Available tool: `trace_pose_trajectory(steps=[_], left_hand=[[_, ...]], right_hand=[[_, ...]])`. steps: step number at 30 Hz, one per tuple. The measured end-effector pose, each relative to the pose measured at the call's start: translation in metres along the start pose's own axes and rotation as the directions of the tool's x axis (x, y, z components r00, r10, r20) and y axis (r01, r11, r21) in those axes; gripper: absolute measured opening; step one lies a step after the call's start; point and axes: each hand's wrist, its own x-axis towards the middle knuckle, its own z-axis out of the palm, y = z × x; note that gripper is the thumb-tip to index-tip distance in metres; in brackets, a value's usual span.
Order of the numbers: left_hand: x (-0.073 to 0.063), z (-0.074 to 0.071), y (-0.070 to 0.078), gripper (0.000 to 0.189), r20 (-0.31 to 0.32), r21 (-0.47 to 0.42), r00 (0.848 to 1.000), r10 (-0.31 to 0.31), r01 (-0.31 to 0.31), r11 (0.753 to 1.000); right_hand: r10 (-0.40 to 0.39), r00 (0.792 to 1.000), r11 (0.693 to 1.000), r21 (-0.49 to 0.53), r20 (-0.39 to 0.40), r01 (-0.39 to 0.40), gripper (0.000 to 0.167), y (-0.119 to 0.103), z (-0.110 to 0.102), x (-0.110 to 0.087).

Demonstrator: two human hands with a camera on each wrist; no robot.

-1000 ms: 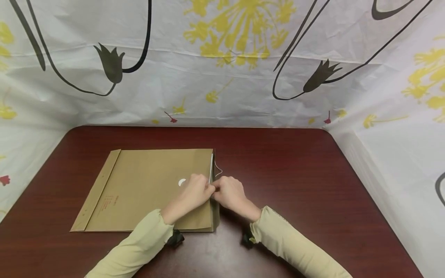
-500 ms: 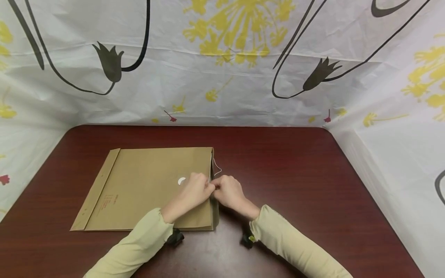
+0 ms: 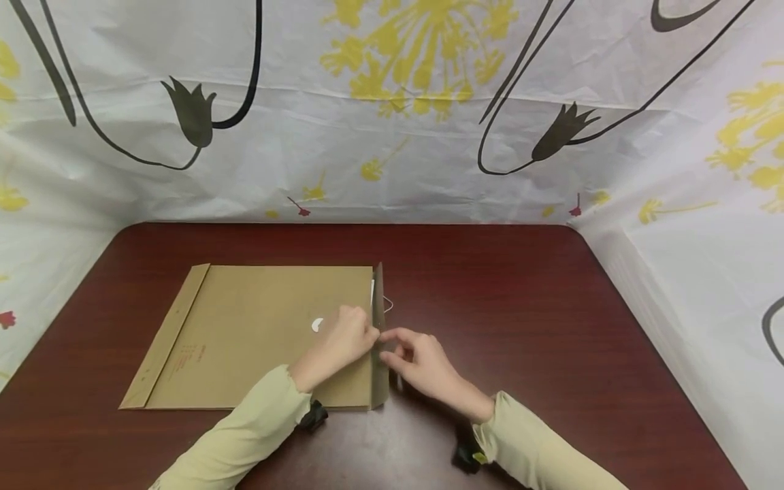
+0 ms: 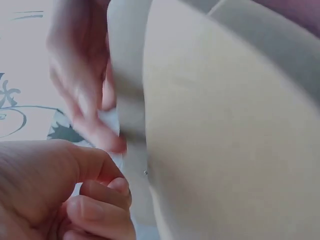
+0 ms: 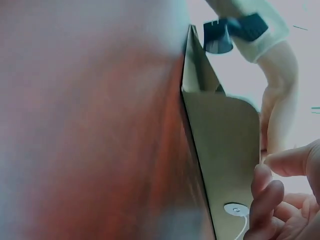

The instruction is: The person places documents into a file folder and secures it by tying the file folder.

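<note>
Since half a second earlier, the right hand point(image 3: 422, 364) sits farther toward five o'clock, thumb and forefinger parted and no longer meeting the left hand point(image 3: 346, 333), while the flap point(image 5: 222, 142) stands in plain sight along more of its length. A brown paper envelope point(image 3: 263, 306) lies flat on the dark red desk point(image 3: 551, 306), stretching from the worker's ten o'clock in to the hands at twelve, its mouth facing three o'clock.

The left hand, fingers curled, appears to pinch the edge of the flap. The right hand's fingertips are at that same edge, the gap between thumb and forefinger open; no firm hold shows there.

The step in hand looks to be working the flap at the mouth; whether it is being raised or folded over, this onlooker cannot tell. The next move seems to call for a sure right-hand grip on that edge, the left keeping it steady, and the loose string point(image 3: 391, 304) at one o'clock kept clear of the fold.

The envelope is the only container in view. A white sliver point(image 3: 371, 291) shows in its mouth, paper or string unclear, and the rest of its inside is hidden. A pale button point(image 5: 236, 209) anchors the string on the flap; a white disc point(image 3: 316, 325), partly covered, lies at ten o'clock from the left hand.
</note>
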Motion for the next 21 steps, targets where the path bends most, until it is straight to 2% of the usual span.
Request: trace_pose_trajectory(steps=[3,6,8,10,12,15,19,21], left_hand=[[0.004,-0.010,-0.007,0.042,0.063,-0.022,0.997,-0.037,0.038,0.999],[0.014,-0.028,-0.022,0.039,0.104,-0.007,0.991,-0.084,0.085,0.996],[0.024,-0.042,-0.035,0.034,0.102,0.009,0.989,-0.111,0.111,0.994],[0.035,-0.055,-0.051,0.026,0.077,0.047,0.990,-0.116,0.112,0.993],[0.044,-0.065,-0.067,0.017,0.058,0.059,0.991,-0.118,0.115,0.992],[0.056,-0.073,-0.090,0.025,0.071,0.066,0.991,-0.116,0.112,0.992],[0.064,-0.074,-0.112,0.037,0.121,0.036,0.989,-0.090,0.087,0.996],[0.066,-0.073,-0.118,0.036,0.138,0.019,0.989,-0.060,0.058,0.998]], right_hand=[[-0.017,0.999,0.996,0.086,0.036,0.014,0.019,-0.005,-0.002,-0.014],[-0.029,0.995,0.984,0.177,0.096,0.011,0.009,-0.012,-0.003,-0.029],[-0.014,0.985,0.963,0.266,0.172,-0.032,0.007,-0.018,-0.002,-0.038],[0.004,0.964,0.920,0.378,0.265,-0.108,0.012,-0.024,0.001,-0.048],[0.029,0.928,0.845,0.487,0.372,-0.221,0.019,-0.030,0.007,-0.056],[0.051,0.852,0.686,0.602,0.521,-0.410,0.034,-0.039,0.017,-0.067],[0.093,0.728,0.475,0.613,0.679,-0.632,0.050,-0.049,0.032,-0.074],[0.118,0.681,0.377,0.601,0.723,-0.704,0.057,-0.053,0.038,-0.074]])
